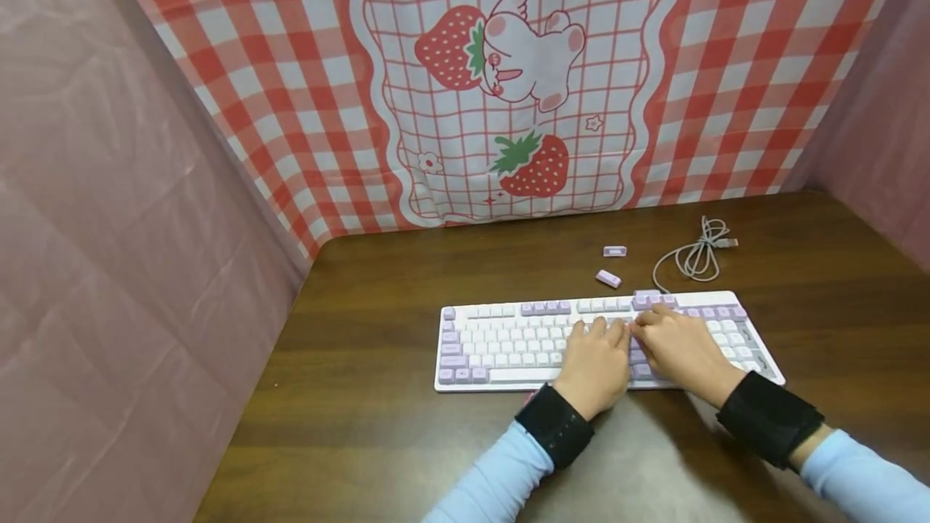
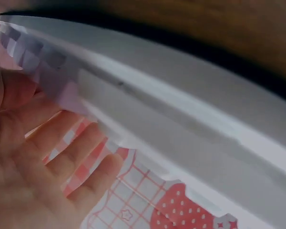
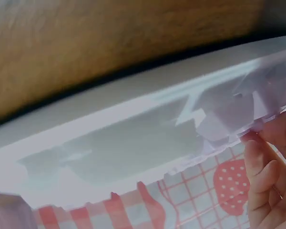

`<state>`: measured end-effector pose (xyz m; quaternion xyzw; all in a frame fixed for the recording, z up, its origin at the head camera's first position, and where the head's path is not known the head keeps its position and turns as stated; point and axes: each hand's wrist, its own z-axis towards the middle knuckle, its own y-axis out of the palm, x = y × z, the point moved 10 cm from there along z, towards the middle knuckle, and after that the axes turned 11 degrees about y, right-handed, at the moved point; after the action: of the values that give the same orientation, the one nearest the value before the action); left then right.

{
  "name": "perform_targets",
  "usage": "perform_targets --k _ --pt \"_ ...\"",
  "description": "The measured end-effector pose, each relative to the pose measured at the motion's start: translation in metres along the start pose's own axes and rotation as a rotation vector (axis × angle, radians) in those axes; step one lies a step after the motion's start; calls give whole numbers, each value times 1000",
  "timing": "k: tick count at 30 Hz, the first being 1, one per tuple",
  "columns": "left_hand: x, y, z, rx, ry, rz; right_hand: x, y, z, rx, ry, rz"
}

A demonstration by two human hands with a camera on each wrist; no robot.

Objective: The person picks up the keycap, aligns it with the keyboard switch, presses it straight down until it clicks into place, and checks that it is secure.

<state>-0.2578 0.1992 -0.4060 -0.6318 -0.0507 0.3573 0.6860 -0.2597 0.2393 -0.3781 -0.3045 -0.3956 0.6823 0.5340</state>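
Observation:
A white and lilac keyboard (image 1: 508, 375) lies on the wooden table, its right half partly under both hands. My left hand (image 1: 596, 366) rests over the letter keys right of the middle, fingers extended; in the left wrist view its thumb (image 2: 14, 88) is beside the lilac keys (image 2: 62, 88). Close by, my right hand (image 1: 679, 345) has thumb and forefinger together at a lilac keycap (image 3: 256, 126), pinching it at the keyboard's top. Both hands' fingertips nearly meet in the head view. The keycap is mostly hidden by the fingers.
Two loose lilac keycaps, one lying farther back (image 1: 614, 251) and one nearer (image 1: 609, 278), are behind the keyboard. A coiled grey USB cable (image 1: 701, 255) runs from its back edge. A red-checked strawberry cloth (image 1: 508, 127) hangs behind the table (image 1: 378, 442).

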Motion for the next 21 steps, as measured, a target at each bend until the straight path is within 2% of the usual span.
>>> perform_targets --k 3,7,10,15,18,21 --pt "-2 1 1 -40 -2 -28 -3 0 0 15 -18 0" --pt "-7 3 3 -85 3 -88 4 3 4 -50 31 68" --pt "-11 7 6 -143 11 -149 11 5 6 -105 64 116" --pt "-16 14 9 -225 16 -233 17 8 9 -162 74 138" --pt "-16 16 9 -236 22 -230 16 7 8 -155 52 124" --pt "-13 14 7 -217 26 -183 12 6 6 -125 24 103"
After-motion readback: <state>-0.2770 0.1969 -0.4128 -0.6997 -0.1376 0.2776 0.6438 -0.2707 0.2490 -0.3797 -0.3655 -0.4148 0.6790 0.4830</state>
